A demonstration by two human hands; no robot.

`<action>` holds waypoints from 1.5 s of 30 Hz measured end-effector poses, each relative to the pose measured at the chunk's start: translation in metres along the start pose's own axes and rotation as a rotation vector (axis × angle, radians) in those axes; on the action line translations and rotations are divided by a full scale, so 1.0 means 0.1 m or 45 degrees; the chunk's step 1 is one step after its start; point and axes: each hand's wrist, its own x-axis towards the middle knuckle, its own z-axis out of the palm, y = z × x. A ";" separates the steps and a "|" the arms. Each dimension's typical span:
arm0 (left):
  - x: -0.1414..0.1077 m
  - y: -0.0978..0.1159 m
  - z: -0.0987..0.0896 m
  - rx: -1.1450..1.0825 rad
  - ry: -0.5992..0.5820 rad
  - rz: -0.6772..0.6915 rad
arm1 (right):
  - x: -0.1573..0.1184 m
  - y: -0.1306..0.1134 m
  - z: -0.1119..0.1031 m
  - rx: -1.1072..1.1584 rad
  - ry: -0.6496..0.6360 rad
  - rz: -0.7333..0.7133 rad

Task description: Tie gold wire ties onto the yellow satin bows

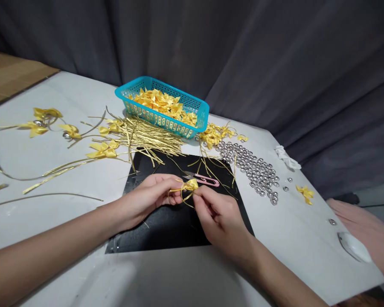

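Over the black mat (166,232), my left hand (152,198) pinches a yellow ribbon bow (191,184) from its left side. Thin gold cord (188,197) loops below the bow. The fingertips of my right hand (219,211) are closed on this cord at the bow's right side. Pink-handled thread snips (208,180) lie on the mat just beyond my hands. Behind the mat is a pile of cut gold cords (150,135).
A teal basket (202,111) of yellow bows stands at the back. Silver beads (256,168) are spread to the right, near more bows (211,135). Bows with cords (104,149) lie left. A white computer mouse (355,247) sits near the right edge.
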 end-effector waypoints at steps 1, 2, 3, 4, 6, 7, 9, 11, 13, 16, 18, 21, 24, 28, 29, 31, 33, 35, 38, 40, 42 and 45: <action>0.00 0.00 0.00 0.006 0.001 0.000 | 0.00 0.00 0.00 -0.012 -0.002 -0.016; 0.00 0.00 0.00 0.014 0.002 -0.001 | 0.00 0.00 -0.01 -0.026 -0.003 -0.034; 0.00 0.00 0.00 0.024 0.002 -0.002 | 0.00 -0.01 -0.01 -0.040 0.000 -0.052; 0.00 0.00 0.00 0.033 0.003 -0.003 | 0.00 -0.01 -0.01 -0.052 0.003 -0.065; 0.00 -0.01 -0.01 0.045 0.008 -0.001 | 0.00 -0.01 -0.02 -0.069 0.010 -0.086; -0.01 0.00 -0.01 0.051 0.011 -0.004 | 0.00 -0.01 -0.02 -0.073 0.014 -0.094; -0.01 0.00 -0.01 0.075 0.005 -0.017 | 0.00 -0.01 -0.02 -0.079 0.006 -0.107; -0.02 0.00 0.00 0.106 -0.018 -0.040 | 0.00 -0.01 -0.02 -0.081 -0.001 -0.126; -0.02 -0.01 0.01 0.111 -0.030 -0.046 | 0.00 -0.02 -0.02 -0.087 0.012 -0.136; -0.02 -0.01 0.01 0.063 -0.022 -0.025 | 0.00 -0.03 -0.01 -0.100 0.044 -0.121; -0.01 -0.01 0.00 0.021 -0.017 -0.020 | 0.00 -0.04 -0.01 -0.097 0.044 -0.098; -0.02 -0.01 0.00 -0.057 0.022 -0.042 | -0.02 -0.04 -0.01 -0.077 0.039 -0.072; -0.02 0.01 0.01 -0.137 0.037 -0.067 | -0.03 -0.03 -0.01 -0.062 0.048 -0.070; -0.02 0.01 0.02 -0.207 0.001 -0.075 | -0.03 -0.04 -0.02 -0.065 0.056 -0.079; -0.02 0.01 0.02 -0.214 -0.003 -0.078 | -0.03 -0.05 -0.02 -0.065 0.054 -0.079; -0.02 0.01 0.02 -0.221 -0.004 -0.081 | -0.03 -0.05 -0.02 -0.058 0.054 -0.088; -0.03 0.01 0.01 -0.222 -0.008 -0.083 | -0.03 -0.05 -0.02 -0.051 0.055 -0.096; -0.03 0.01 0.01 -0.226 -0.018 -0.085 | -0.04 -0.04 -0.02 -0.046 0.055 -0.099; -0.02 0.01 0.01 -0.237 -0.015 -0.091 | -0.05 -0.03 -0.03 -0.043 0.047 -0.094; -0.02 0.01 0.01 -0.246 -0.002 -0.094 | -0.05 -0.04 -0.03 -0.041 0.046 -0.096; -0.02 0.01 0.01 -0.254 0.009 -0.097 | -0.05 -0.04 -0.03 -0.035 0.044 -0.093; -0.03 0.02 0.02 -0.250 0.009 -0.102 | -0.03 -0.05 -0.03 -0.019 0.058 -0.088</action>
